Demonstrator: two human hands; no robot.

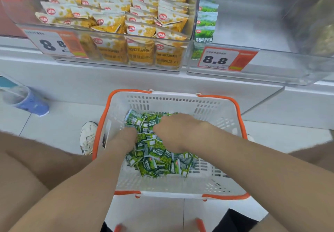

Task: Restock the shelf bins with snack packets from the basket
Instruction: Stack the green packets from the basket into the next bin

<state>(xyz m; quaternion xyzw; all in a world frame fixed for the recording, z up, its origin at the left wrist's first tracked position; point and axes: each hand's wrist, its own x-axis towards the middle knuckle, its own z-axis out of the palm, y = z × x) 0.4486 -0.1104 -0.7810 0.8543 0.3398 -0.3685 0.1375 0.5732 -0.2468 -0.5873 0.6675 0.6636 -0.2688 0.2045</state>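
Snack packets [153, 159], green, fill a perforated white basket [180, 103] on pale tiles [54, 128] beneath clear shelf bins [271, 76]. Left hand [124, 139] and right hand [173, 130] dig in, fingers hidden: grip unclear.

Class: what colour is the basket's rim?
Orange, on the basket rim, clearest in the head view.

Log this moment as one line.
stage: gathering | left hand: in green packets, grip hidden | right hand: on same pile, grip unclear | basket: on floor | right bin: nearly empty
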